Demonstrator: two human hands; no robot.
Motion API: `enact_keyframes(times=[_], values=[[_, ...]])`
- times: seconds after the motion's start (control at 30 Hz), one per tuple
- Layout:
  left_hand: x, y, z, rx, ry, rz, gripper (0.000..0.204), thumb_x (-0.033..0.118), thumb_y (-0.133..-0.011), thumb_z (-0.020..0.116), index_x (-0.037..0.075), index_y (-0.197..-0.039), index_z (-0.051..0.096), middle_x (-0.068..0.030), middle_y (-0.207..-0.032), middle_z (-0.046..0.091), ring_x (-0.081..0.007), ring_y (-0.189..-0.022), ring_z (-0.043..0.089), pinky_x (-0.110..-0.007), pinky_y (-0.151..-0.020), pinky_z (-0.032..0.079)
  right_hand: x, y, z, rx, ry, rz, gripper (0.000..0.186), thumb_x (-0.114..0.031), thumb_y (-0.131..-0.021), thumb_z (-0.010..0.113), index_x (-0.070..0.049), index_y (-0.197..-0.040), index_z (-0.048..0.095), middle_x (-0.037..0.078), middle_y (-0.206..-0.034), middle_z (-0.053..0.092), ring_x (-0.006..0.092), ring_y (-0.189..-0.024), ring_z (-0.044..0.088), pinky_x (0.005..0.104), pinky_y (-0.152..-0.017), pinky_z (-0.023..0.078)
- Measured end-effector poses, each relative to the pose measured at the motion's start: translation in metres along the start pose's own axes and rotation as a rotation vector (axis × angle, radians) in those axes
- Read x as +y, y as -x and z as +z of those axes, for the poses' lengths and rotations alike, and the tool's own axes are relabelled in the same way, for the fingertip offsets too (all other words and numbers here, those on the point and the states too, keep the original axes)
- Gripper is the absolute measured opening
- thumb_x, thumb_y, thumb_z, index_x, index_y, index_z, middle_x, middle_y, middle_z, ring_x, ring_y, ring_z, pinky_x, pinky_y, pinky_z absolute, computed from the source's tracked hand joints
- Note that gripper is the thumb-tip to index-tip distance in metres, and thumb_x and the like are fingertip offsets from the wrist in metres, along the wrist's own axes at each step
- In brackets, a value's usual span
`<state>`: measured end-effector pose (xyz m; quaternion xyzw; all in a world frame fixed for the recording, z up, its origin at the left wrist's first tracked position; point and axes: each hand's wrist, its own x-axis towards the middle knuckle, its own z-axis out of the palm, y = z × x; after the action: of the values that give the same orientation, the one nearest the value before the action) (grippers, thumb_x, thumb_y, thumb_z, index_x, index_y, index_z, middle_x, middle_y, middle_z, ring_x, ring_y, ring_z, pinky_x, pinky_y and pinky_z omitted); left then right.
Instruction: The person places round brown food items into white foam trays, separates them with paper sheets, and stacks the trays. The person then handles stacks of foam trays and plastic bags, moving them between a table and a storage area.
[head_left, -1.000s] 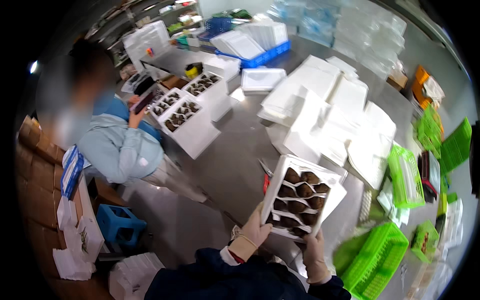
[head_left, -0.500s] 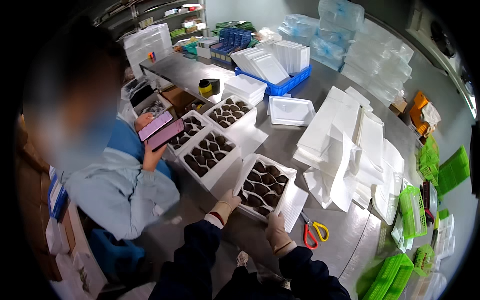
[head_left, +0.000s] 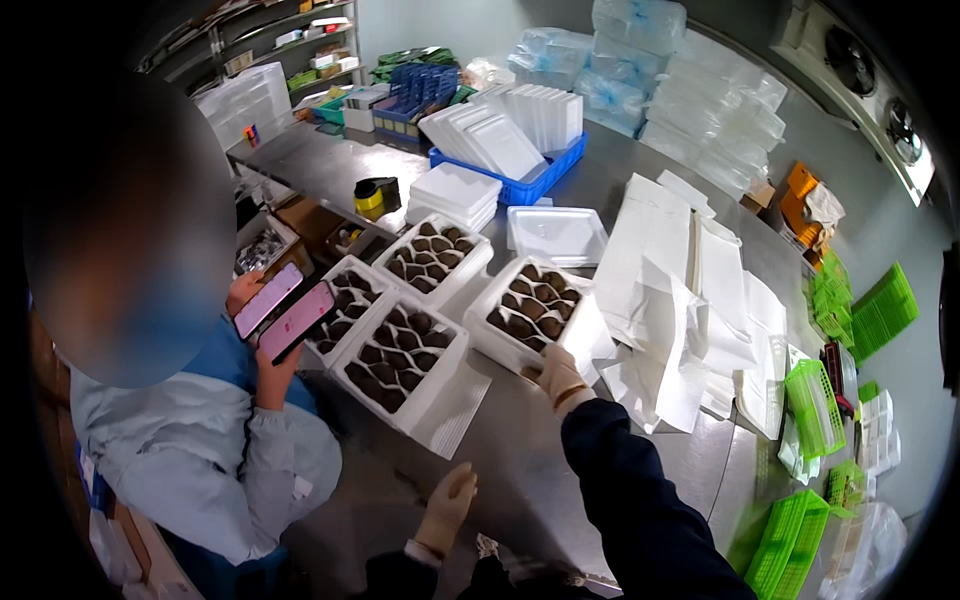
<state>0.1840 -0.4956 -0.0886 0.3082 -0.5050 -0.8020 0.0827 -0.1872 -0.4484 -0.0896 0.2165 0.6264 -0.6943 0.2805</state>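
Note:
A white foam box [head_left: 515,350] stands on the metal table, holding dark brown rounded items [head_left: 530,305] between wavy white dividers. My gloved right hand [head_left: 562,378] grips its near right corner. My gloved left hand [head_left: 447,510] is off the box, lower down near the table's front edge, fingers stretched out and nothing in it. To the left sit three similar filled foam boxes: a near one [head_left: 398,355], a far one [head_left: 430,258] and one partly hidden [head_left: 350,300] beside the other person. A white lined sheet [head_left: 455,410] lies between the near box and my hands.
At left, a person in a light blue jacket [head_left: 190,450] holds two phones [head_left: 290,325]. White sheets [head_left: 690,290] cover the right of the table. Farther back are a tape dispenser [head_left: 375,198], stacked lids [head_left: 455,190] and a blue crate [head_left: 550,180]. Green baskets [head_left: 790,545] stand at right.
The foam box has moved away from me across the table, with my right hand on it. My left hand has let go and drawn back. The scissors are out of sight.

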Motion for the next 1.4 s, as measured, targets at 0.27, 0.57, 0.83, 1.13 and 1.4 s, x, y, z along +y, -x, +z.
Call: enact_keyframes(times=[0.27,0.57,0.83,1.13,1.4], values=[[-0.072,0.061,-0.008,-0.097,-0.277,-0.275,0.045,0.019,-0.106,0.060,-0.001,-0.146,0.056,-0.0161,-0.126,0.071,-0.0182,-0.110,0.068,-0.028,-0.093,0.054,-0.022,0.028,0.059,-0.125,0.051,0.070,0.062,-0.028,-0.093,0.070,-0.004,-0.144,0.046,0.020,-0.135,0.057,0.0378,-0.095,0.067,0.0421,-0.059,0.060],[-0.006,0.024,0.057,-0.214,-0.336,-0.176,0.037,0.005,-0.103,0.061,0.002,-0.140,0.063,-0.0084,-0.115,0.073,-0.0121,-0.098,0.067,-0.025,-0.087,0.054,0.080,0.186,-0.143,-0.380,0.059,-0.154,0.063,-0.023,-0.099,0.070,-0.001,-0.153,0.046,0.017,-0.130,0.065,0.0185,-0.103,0.067,0.0310,-0.088,0.055],[-0.028,0.001,0.121,-0.440,-0.601,0.004,0.039,0.005,-0.101,0.062,0.003,-0.140,0.062,-0.0114,-0.113,0.075,-0.0140,-0.091,0.071,-0.028,-0.082,0.057,0.144,0.308,-0.300,0.321,0.978,-0.687,0.043,-0.016,-0.091,0.072,-0.007,-0.132,0.066,0.012,-0.104,0.076,0.0263,-0.093,0.074,0.0362,-0.084,0.059],[-0.077,0.011,0.242,-0.516,-0.665,-0.150,0.041,0.010,-0.100,0.062,0.004,-0.141,0.058,-0.0052,-0.084,0.067,-0.0125,-0.072,0.064,-0.026,-0.066,0.055,0.115,0.188,-0.308,0.396,1.478,-0.438,0.045,-0.017,-0.097,0.055,-0.006,-0.142,0.054,0.013,-0.113,0.071,0.0293,-0.096,0.073,0.0417,-0.074,0.060],[-0.092,0.117,0.301,-0.436,-0.596,0.095,0.036,0.007,-0.105,0.049,0.000,-0.138,0.062,-0.0053,-0.075,0.068,-0.0106,-0.062,0.061,-0.025,-0.061,0.054,0.153,0.292,-0.444,-0.094,0.847,-0.145,0.059,-0.021,-0.078,0.076,0.000,-0.131,0.065,0.023,-0.110,0.073,0.0301,-0.102,0.073,0.0394,-0.083,0.058]])
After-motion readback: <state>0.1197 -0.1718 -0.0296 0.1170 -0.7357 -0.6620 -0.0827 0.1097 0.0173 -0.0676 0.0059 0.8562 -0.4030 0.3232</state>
